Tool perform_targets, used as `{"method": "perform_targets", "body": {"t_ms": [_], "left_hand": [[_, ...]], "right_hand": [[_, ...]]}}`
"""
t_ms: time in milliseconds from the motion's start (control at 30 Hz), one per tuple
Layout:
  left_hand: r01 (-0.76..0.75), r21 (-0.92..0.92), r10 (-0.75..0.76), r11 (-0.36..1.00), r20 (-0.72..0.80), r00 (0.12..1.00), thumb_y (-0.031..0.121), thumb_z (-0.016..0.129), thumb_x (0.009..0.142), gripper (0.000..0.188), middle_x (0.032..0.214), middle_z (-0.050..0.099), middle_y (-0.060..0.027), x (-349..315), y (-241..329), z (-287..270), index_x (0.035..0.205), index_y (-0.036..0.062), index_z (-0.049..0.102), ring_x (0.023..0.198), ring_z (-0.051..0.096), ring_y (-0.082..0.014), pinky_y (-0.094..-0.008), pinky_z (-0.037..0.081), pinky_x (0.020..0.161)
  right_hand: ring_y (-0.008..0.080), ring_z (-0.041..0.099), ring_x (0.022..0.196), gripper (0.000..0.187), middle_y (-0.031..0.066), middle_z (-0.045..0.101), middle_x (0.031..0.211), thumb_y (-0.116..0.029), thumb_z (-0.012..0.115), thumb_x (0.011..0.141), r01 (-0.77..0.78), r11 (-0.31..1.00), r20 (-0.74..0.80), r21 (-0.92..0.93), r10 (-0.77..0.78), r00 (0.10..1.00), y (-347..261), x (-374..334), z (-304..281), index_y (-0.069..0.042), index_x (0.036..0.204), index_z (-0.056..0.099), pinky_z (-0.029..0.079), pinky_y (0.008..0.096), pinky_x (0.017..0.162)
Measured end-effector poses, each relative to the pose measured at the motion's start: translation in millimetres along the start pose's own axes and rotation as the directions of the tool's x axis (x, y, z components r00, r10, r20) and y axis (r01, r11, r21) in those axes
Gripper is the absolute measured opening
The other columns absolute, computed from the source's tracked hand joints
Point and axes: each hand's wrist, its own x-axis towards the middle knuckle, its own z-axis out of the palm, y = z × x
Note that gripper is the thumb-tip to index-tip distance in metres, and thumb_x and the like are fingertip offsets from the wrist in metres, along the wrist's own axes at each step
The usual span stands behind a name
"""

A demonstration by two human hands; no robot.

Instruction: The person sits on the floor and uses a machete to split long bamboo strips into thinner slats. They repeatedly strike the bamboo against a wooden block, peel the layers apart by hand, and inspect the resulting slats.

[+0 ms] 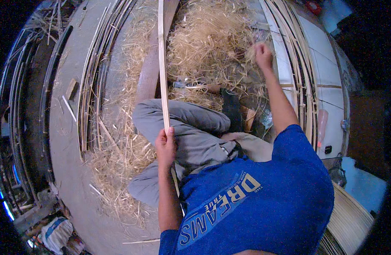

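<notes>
My left hand (166,143) is closed round a long pale strip of split bamboo or wood (162,68), gripping it near its lower end above my bent leg. From there the strip runs up over a reddish-brown board (149,73) and out at the top edge. Stretched out to the far right, my right hand (264,56) is closed at the edge of a big heap of curly shavings (212,38). Fine shavings lie around its fingers, and what it holds, if anything, is hidden.
Bundles of long thin strips lie at left (99,63) and right (298,63). Dark poles (51,72) stand farther left. A small wood block (71,89) is on the floor. Clear crumpled plastic (267,119) lies by my grey-trousered legs (182,119).
</notes>
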Motion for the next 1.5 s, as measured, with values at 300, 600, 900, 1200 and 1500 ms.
{"method": "perform_targets", "body": {"t_ms": [300,600,900,1200,1500], "left_hand": [[-0.014,-0.002,0.014,1.000,0.035,0.999,0.029,0.052,0.099,0.023,0.058,0.036,0.0109,2.6,-5.3,-4.1,0.085,0.0098,0.053,0.047,0.030,-0.0002,-0.0208,0.022,0.041],[-0.060,0.010,0.060,0.998,0.010,0.998,0.029,0.052,0.098,0.024,0.059,0.036,0.0109,-1.6,-4.7,-3.8,0.084,0.0097,0.052,0.048,0.030,0.0000,-0.0201,0.022,0.042],[-0.042,-0.020,0.042,0.999,0.003,0.999,0.028,0.052,0.098,0.023,0.058,0.036,0.0102,-4.4,-10.0,-6.1,0.084,0.0100,0.052,0.046,0.030,-0.0003,-0.0202,0.022,0.041],[-0.033,-0.013,0.033,0.999,0.002,0.999,0.028,0.052,0.098,0.024,0.057,0.038,0.0094,-8.8,-9.1,-13.5,0.082,0.0108,0.049,0.045,0.031,-0.0010,-0.0204,0.024,0.040],[-0.024,-0.069,0.024,0.997,-0.001,1.000,0.029,0.053,0.098,0.025,0.057,0.038,0.0091,-14.3,-8.3,-15.6,0.080,0.0114,0.049,0.045,0.032,-0.0013,-0.0204,0.025,0.040]], "right_hand": [[0.0122,0.062,0.082,0.032,0.0058,0.067,0.089,-0.032,0.059,0.092,-0.292,0.944,0.762,-0.154,0.302,0.573,-19.9,95.4,-118.4,-0.009,0.113,0.064,0.050,0.0291,0.068],[0.0267,0.066,0.079,0.038,0.0147,0.068,0.085,-0.038,0.055,0.087,-0.162,0.951,0.382,-0.262,0.256,0.888,-9.2,52.2,-109.3,-0.002,0.094,0.068,0.050,0.0378,0.074],[0.0353,0.062,0.089,0.022,0.0144,0.066,0.093,-0.012,0.064,0.071,0.460,0.861,0.960,-0.216,0.100,0.263,-13.9,-153.7,-103.1,-0.013,0.092,0.070,0.049,0.0461,0.082],[0.0441,0.060,0.087,0.023,0.0228,0.064,0.089,-0.028,0.050,0.093,0.109,0.912,0.789,-0.395,0.276,0.549,-18.8,-134.2,-137.9,-0.008,0.102,0.057,0.048,0.0484,0.075],[0.0260,0.057,0.058,0.017,0.0105,0.058,0.073,-0.020,0.047,0.096,-0.383,0.849,-0.161,0.365,0.463,0.871,-41.3,-12.1,-139.8,-0.013,0.111,0.051,0.051,0.0417,0.058]]}}
